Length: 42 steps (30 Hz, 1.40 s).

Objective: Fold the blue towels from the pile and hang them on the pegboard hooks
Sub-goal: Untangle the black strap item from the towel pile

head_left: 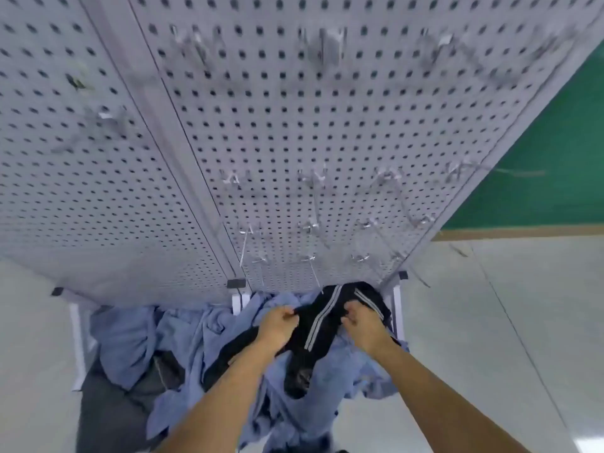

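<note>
A pile of light blue towels (183, 335) lies on the floor at the foot of a grey pegboard (294, 132). On top of the pile is a black garment with grey-white stripes (318, 325). My left hand (277, 325) grips its left edge with curled fingers. My right hand (361, 325) grips its right part the same way. The cloth is stretched between both hands. Metal hooks (310, 227) stick out of the right panel in several rows; all of them are bare.
The pegboard stands on white legs (76, 338) that flank the pile. A dark grey cloth (111, 416) lies at the pile's lower left. Pale floor (490, 305) spreads to the right, with a green wall (555, 158) behind it.
</note>
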### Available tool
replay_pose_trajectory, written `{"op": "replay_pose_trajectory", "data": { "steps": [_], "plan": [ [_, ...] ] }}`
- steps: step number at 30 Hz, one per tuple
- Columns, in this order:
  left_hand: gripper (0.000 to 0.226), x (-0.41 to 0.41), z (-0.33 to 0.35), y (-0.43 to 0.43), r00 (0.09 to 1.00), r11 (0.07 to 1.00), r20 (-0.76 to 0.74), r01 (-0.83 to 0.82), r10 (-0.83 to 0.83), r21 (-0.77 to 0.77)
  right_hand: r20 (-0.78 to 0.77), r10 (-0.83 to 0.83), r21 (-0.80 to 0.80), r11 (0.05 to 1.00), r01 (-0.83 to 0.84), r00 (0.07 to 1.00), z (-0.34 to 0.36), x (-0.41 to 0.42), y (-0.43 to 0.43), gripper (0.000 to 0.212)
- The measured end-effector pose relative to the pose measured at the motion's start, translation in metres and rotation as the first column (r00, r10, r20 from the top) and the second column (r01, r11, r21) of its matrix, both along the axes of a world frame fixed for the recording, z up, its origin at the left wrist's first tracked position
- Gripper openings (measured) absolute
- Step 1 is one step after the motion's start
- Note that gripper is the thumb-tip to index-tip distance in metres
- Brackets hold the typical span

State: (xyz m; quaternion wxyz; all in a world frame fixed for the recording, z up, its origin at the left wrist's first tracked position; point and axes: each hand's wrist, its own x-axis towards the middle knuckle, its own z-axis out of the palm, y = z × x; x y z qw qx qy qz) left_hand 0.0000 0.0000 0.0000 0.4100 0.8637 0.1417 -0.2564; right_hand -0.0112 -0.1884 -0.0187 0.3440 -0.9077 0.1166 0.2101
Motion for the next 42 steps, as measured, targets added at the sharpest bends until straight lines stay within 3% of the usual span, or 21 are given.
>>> {"op": "replay_pose_trajectory", "data": {
  "steps": [2, 4, 8, 9, 12, 14, 16, 21, 24, 26, 29, 31, 34, 36, 39, 41, 42],
  "plan": [
    [0.028, 0.006, -0.015, -0.009, 0.999, 1.0, 0.045, -0.027, 0.027, 0.003, 0.04, -0.111, -0.011, 0.994, 0.111, 0.993, -0.019, 0.013, 0.001, 0.039],
    [0.02, 0.012, -0.029, -0.015, 0.991, 0.991, 0.085, -0.091, 0.099, -0.094, 0.033, -0.203, 0.012, 0.979, 0.203, 0.979, -0.022, 0.025, 0.005, 0.048],
    [0.052, 0.011, -0.036, -0.022, 0.99, 0.985, 0.078, -0.108, 0.119, -0.138, 0.038, -0.37, 0.14, 0.922, 0.362, 0.928, -0.028, 0.023, 0.011, 0.053],
    [0.055, 0.009, -0.032, -0.022, 0.991, 0.982, 0.07, -0.103, 0.115, -0.158, 0.029, -0.428, 0.203, 0.887, 0.414, 0.903, -0.023, 0.022, 0.011, 0.049],
    [0.055, -0.008, -0.007, -0.02, 0.994, 0.971, 0.054, -0.078, 0.092, -0.228, -0.079, -0.567, 0.47, 0.704, 0.533, 0.82, 0.007, 0.006, 0.012, 0.01],
    [0.05, -0.027, 0.016, -0.018, 0.997, 0.966, 0.059, -0.034, 0.05, -0.254, -0.182, -0.588, 0.609, 0.562, 0.56, 0.788, 0.037, -0.015, 0.012, 0.01],
    [0.042, -0.049, 0.041, -0.014, 0.997, 0.957, 0.083, 0.018, 0.006, -0.29, -0.224, -0.575, 0.673, 0.492, 0.552, 0.787, 0.062, -0.038, 0.011, 0.009],
    [0.028, -0.091, 0.102, -0.001, 0.979, 0.93, 0.19, 0.137, -0.074, -0.342, -0.133, -0.507, 0.714, 0.548, 0.437, 0.852, 0.118, -0.075, 0.006, 0.003],
    [0.024, -0.108, 0.136, 0.007, 0.948, 0.946, 0.296, 0.198, -0.119, -0.255, 0.056, -0.378, 0.65, 0.717, 0.253, 0.924, 0.16, -0.094, 0.001, 0.01],
    [0.042, -0.115, 0.158, 0.01, 0.896, 0.975, 0.424, 0.193, -0.129, -0.112, 0.159, -0.295, 0.606, 0.783, 0.143, 0.942, 0.186, -0.105, -0.003, 0.011],
    [0.07, -0.118, 0.182, 0.008, 0.814, 0.974, 0.557, 0.223, -0.164, -0.039, 0.227, -0.195, 0.629, 0.777, 0.009, 0.954, 0.215, -0.116, -0.009, 0.01],
    [0.067, -0.117, 0.191, 0.002, 0.793, 0.956, 0.588, 0.273, -0.161, -0.106, 0.248, -0.163, 0.681, 0.73, -0.052, 0.955, 0.226, -0.119, -0.013, 0.011],
    [0.04, -0.114, 0.202, -0.013, 0.811, 0.924, 0.583, 0.263, -0.056, -0.277, 0.269, -0.177, 0.723, 0.686, -0.078, 0.947, 0.234, -0.121, -0.019, 0.012],
    [0.028, -0.115, 0.208, -0.021, 0.876, 0.869, 0.482, 0.22, 0.023, -0.443, 0.28, -0.22, 0.732, 0.679, -0.059, 0.934, 0.233, -0.119, -0.023, 0.012],
    [0.029, -0.118, 0.212, -0.03, 0.953, 0.678, 0.287, 0.146, 0.099, -0.72, 0.281, -0.282, 0.727, 0.686, -0.012, 0.917, 0.222, -0.114, -0.03, 0.013],
    [0.032, -0.115, 0.214, -0.035, 0.962, 0.608, 0.23, 0.097, 0.146, -0.788, 0.272, -0.31, 0.728, 0.685, 0.016, 0.911, 0.212, -0.111, -0.032, 0.012],
    [0.031, -0.114, 0.215, -0.039, 0.955, 0.63, 0.249, 0.096, 0.159, -0.77, 0.266, -0.319, 0.733, 0.68, 0.025, 0.91, 0.208, -0.109, -0.032, 0.011]
  ]
}}
